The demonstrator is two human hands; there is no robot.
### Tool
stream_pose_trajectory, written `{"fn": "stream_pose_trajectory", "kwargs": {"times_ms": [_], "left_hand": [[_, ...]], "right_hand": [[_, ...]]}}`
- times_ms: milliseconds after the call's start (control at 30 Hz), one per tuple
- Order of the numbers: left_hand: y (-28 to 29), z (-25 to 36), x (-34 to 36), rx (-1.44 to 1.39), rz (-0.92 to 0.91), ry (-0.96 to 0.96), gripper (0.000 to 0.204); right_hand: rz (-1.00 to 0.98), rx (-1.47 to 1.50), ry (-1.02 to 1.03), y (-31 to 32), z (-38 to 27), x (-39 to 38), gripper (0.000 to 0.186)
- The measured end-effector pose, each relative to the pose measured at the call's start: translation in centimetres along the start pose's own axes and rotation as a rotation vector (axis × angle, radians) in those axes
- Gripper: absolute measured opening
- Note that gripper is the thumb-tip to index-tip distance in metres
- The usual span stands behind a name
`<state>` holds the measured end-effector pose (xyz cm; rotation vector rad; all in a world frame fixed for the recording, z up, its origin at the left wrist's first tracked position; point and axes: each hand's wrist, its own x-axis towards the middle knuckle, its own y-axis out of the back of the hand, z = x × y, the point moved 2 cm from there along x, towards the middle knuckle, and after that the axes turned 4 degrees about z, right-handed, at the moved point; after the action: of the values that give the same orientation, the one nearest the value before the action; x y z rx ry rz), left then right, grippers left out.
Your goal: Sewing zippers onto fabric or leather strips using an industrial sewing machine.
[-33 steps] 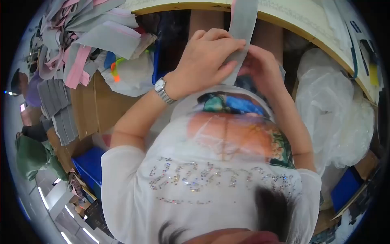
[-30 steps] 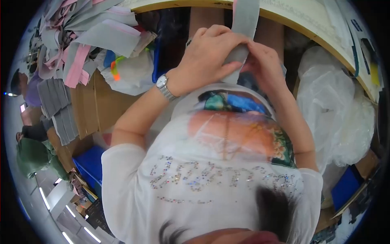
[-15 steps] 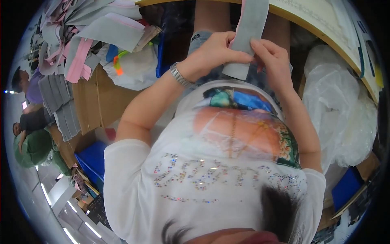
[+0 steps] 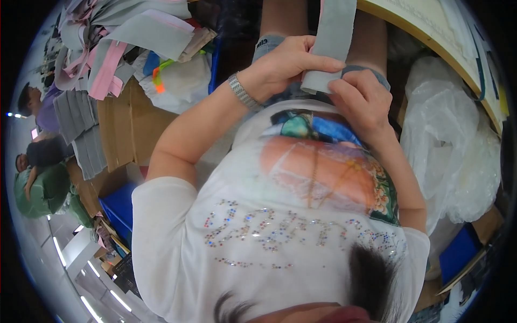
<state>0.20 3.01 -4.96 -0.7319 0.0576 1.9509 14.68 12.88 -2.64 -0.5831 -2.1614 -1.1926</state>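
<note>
A long grey strip with a pink edge (image 4: 334,32) runs down from the top of the picture to a short end over my lap. My left hand (image 4: 293,67) grips it, thumb laid across its grey face, with a silver watch band (image 4: 242,91) on that wrist. My right hand (image 4: 362,99) is at the lower right end of the strip, fingers curled and pinching its edge. Part of the right fingertips is hidden.
Grey and pink strips (image 4: 140,35) are piled upper left, near stacked grey pieces (image 4: 81,134), cardboard (image 4: 126,124) and a blue bin (image 4: 116,207). Clear plastic bags (image 4: 447,151) lie right, under a curved yellow-edged table (image 4: 436,37). Two other people (image 4: 40,153) are at the far left.
Over the last second my hands have shifted slightly rightward along with the strip. My right hand has moved down from the strip's side to its lower end, and my left thumb now lies higher.
</note>
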Motion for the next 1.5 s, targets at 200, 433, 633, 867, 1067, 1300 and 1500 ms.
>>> {"fn": "stream_pose_trajectory", "kwargs": {"times_ms": [200, 433, 633, 867, 1067, 1300, 1500], "left_hand": [[-0.3, -0.4, -0.3, -0.058, -0.049, -0.021, 0.026], [1.2, -1.2, -0.2, -0.609, -0.137, 0.085, 0.022], [-1.0, 1.9, -1.6, 0.812, -0.147, -0.924, 0.026], [-7.2, 2.1, 17.0, 1.362, 0.192, -1.410, 0.064], [-0.6, 5.5, 16.5, 1.111, 0.244, -1.614, 0.066], [2.0, 8.3, 11.6, 0.948, 0.051, -1.198, 0.050], [1.7, 5.1, 16.1, 0.731, 0.136, -1.189, 0.064]], "right_hand": [[0.000, -0.082, 0.127, 0.7, -1.0, 0.7, 0.025], [0.031, 0.103, -0.075, 1.5, -0.9, 2.7, 0.019], [-0.017, 0.151, 0.016, 2.2, -1.5, 5.4, 0.012], [-0.035, 0.093, 0.055, 4.0, 1.8, 1.8, 0.010], [-0.097, 0.149, 0.138, 2.8, -0.3, 6.5, 0.012], [-0.191, 0.133, 0.004, 3.3, -0.3, 5.6, 0.014], [-0.159, 0.135, -0.068, 2.8, -0.8, 4.6, 0.013]]}}
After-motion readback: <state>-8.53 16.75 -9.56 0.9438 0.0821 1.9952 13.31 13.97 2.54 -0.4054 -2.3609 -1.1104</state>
